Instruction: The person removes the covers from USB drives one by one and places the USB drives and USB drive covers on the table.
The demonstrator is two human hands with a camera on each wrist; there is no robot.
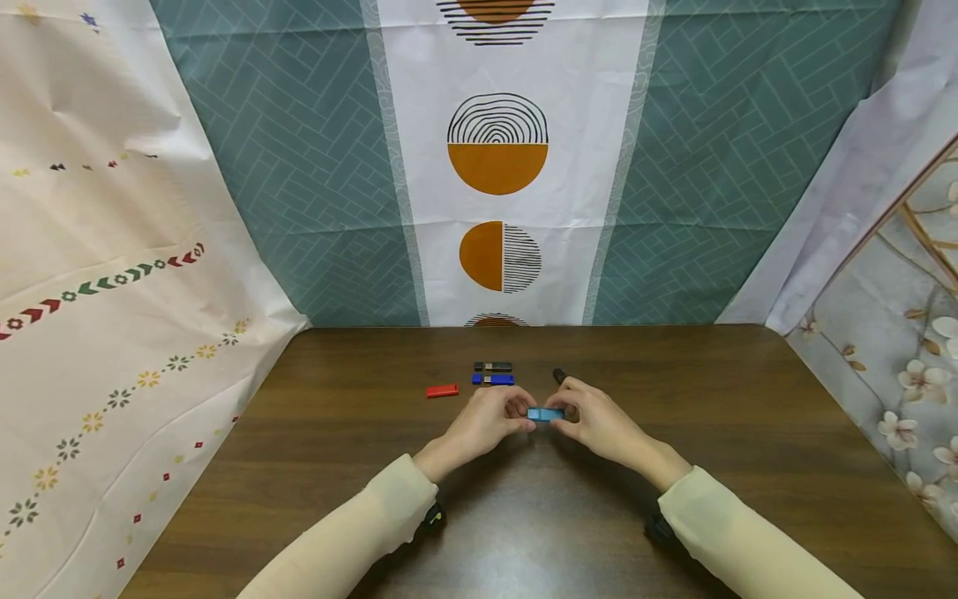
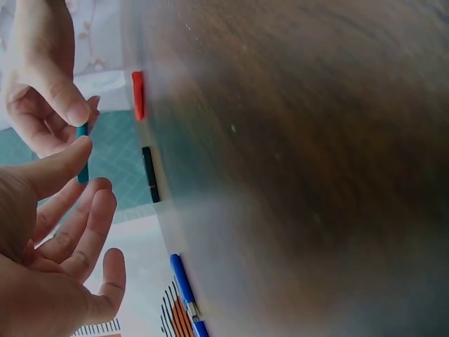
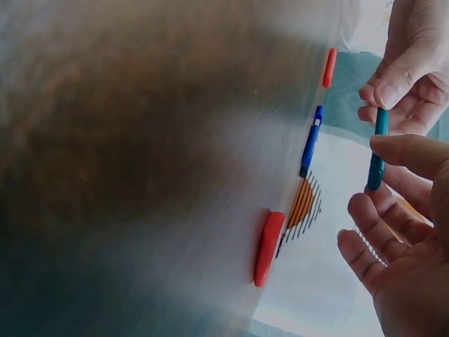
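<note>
A light blue USB flash drive (image 1: 545, 414) is up off the table between my two hands; it looks teal in the wrist views. My left hand (image 1: 490, 418) pinches one end between thumb and fingertips. The other end is pinched by my right hand (image 1: 599, 420). In the left wrist view, the left hand's outer fingers (image 2: 91, 239) are spread away from the drive (image 2: 83, 175). Similarly, the right hand's outer fingers (image 3: 368, 239) stand off the drive (image 3: 377, 151) in the right wrist view. Whether its cap is fully seated, I cannot tell.
Beyond the hands lie a black flash drive (image 1: 497, 366) and a dark blue one (image 1: 499, 379), metal connectors showing. A red piece (image 1: 442, 390) lies left, a black piece (image 1: 560, 375) right. Another red piece (image 3: 268, 249) shows in the right wrist view. Fabric hangs behind the wooden table (image 1: 337, 399).
</note>
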